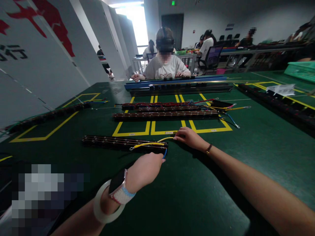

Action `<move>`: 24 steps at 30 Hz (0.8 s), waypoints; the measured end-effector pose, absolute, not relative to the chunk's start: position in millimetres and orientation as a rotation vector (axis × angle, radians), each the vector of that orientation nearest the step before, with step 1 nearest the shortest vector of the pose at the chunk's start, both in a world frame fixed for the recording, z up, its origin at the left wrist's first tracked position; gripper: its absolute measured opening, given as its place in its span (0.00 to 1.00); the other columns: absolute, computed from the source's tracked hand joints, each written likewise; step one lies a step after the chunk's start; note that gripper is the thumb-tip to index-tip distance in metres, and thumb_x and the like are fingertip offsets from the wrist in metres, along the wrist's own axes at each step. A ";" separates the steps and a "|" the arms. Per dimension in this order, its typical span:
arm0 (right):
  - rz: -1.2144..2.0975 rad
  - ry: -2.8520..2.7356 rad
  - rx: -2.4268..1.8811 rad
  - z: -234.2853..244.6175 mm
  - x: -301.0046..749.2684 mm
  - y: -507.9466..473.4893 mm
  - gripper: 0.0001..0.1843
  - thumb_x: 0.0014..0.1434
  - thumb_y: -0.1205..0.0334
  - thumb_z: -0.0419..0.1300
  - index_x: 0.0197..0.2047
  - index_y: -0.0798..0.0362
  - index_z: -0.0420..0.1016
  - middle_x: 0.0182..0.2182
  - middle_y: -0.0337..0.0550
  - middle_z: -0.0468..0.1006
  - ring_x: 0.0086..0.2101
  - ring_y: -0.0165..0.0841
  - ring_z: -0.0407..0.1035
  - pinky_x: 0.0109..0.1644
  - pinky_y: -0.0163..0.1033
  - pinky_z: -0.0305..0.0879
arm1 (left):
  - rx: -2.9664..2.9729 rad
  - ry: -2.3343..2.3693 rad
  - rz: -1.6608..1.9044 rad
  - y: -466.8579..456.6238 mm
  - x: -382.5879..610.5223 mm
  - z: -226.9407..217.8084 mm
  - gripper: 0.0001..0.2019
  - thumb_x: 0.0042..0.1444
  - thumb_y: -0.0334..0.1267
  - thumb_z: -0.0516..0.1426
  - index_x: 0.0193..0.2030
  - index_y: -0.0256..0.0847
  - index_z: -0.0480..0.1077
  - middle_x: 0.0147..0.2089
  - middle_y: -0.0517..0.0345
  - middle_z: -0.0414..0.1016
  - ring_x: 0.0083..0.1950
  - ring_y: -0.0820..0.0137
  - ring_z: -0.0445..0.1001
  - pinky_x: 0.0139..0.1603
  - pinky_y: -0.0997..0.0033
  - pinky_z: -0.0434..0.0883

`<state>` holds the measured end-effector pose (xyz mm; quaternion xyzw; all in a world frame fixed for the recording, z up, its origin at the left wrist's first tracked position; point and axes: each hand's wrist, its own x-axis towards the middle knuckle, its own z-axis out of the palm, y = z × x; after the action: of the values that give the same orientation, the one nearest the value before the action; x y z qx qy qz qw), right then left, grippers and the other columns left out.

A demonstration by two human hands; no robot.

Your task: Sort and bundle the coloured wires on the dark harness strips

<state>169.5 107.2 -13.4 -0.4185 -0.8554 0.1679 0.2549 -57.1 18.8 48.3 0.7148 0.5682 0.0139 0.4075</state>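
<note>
A long black strip with copper-coloured bars lies across the green table in front of me. Several wires come off its right end. My left hand is closed at that end, its fingers on a short blue wire. Farther right, my right hand pinches the end of a yellow wire. Another yellow wire with a ring terminal bends back to the left over the strip. The fingertips of my left hand are partly hidden behind the hand.
Beyond lie more wired strips over yellow tape outlines, then blue and dark rails. Black strips lie at left and right. A green basket stands at far right. A person sits opposite.
</note>
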 end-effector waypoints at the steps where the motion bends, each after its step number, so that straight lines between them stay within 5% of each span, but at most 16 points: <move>1: 0.454 -2.320 -1.137 -13.7 169.6 107.3 0.14 0.59 0.53 0.58 0.35 0.55 0.77 0.31 0.44 0.73 0.34 0.32 0.66 0.37 0.36 0.61 | 2.012 1.456 -0.088 19.3 -56.8 56.1 0.08 0.59 0.36 0.52 0.36 0.37 0.71 0.28 0.55 0.75 0.25 0.69 0.71 0.25 0.73 0.61; 5: 0.440 -2.324 -1.122 -15.1 169.6 107.4 0.14 0.59 0.52 0.58 0.35 0.55 0.77 0.31 0.45 0.74 0.34 0.32 0.66 0.38 0.36 0.60 | 2.300 1.482 -0.323 21.3 -54.4 68.9 0.15 0.63 0.38 0.43 0.43 0.39 0.70 0.35 0.50 0.76 0.34 0.60 0.75 0.33 0.63 0.67; 18: 0.456 -2.333 -1.122 -15.6 171.1 106.2 0.14 0.60 0.53 0.57 0.36 0.55 0.78 0.32 0.45 0.75 0.35 0.33 0.67 0.40 0.37 0.60 | 2.311 1.686 -0.453 4.6 -40.3 89.2 0.21 0.63 0.46 0.43 0.43 0.33 0.70 0.35 0.44 0.76 0.35 0.55 0.76 0.33 0.58 0.70; 24: 0.492 -2.352 -1.054 -16.0 171.5 106.4 0.13 0.61 0.55 0.57 0.37 0.54 0.78 0.33 0.44 0.76 0.35 0.31 0.67 0.40 0.36 0.60 | 2.255 1.876 -0.446 2.4 -38.6 85.0 0.28 0.61 0.49 0.46 0.60 0.28 0.59 0.34 0.44 0.76 0.33 0.56 0.76 0.30 0.61 0.70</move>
<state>171.5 106.4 -16.0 -0.3884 -0.8665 0.1813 0.2558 -38.6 2.4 85.0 0.7570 0.6300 -0.1496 0.0872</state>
